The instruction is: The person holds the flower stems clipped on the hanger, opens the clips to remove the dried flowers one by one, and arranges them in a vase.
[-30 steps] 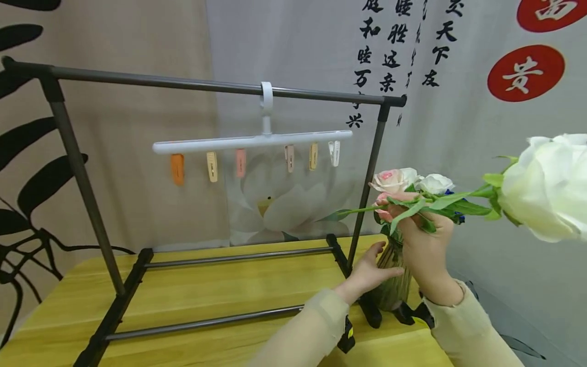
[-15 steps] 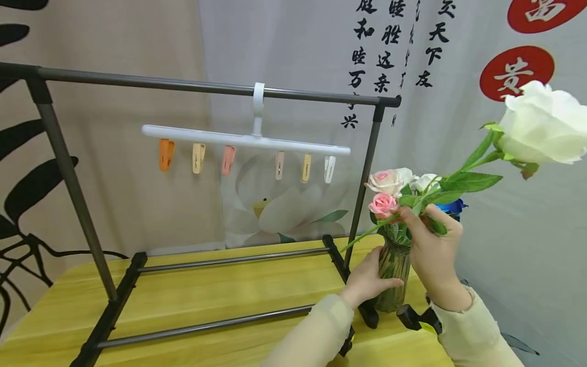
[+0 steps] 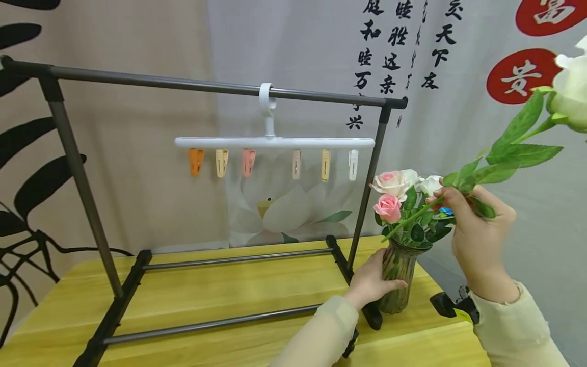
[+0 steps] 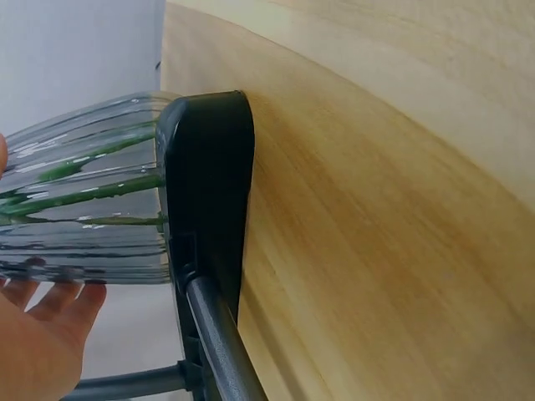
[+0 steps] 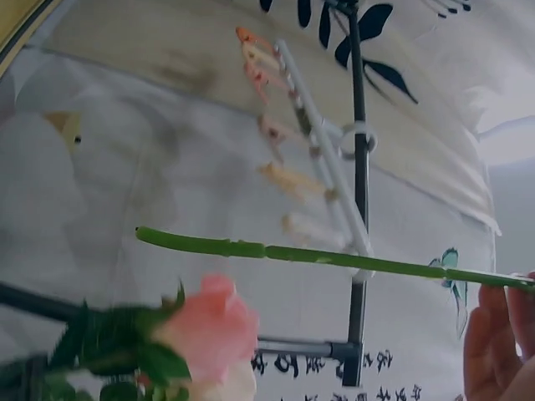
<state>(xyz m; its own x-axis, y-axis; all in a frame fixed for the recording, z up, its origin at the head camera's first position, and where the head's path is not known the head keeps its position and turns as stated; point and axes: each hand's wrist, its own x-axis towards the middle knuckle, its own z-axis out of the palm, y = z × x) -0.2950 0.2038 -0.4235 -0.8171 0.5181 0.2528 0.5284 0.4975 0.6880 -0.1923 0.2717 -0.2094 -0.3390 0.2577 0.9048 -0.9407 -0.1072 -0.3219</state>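
Note:
My left hand grips a ribbed glass vase, thumb on the near side. In the left wrist view, fingers curl behind the glass, and green stems show inside it. Pink and white roses and a bit of blue bloom stand in the vase. My right hand pinches the leafy stem of a white rose, whose bloom is partly cut off at the right edge. The bare stem end points left and down, in front of the vase's leaves.
A dark metal rack stands on the wooden table, one foot beside the vase. A white hanger with several coloured clips hangs from its bar. Behind are a printed curtain and black chairs.
My right hand has moved to the right with the white rose, its stem end turning from level to slanting downward. My left hand stays at the vase. The hanger has swung.

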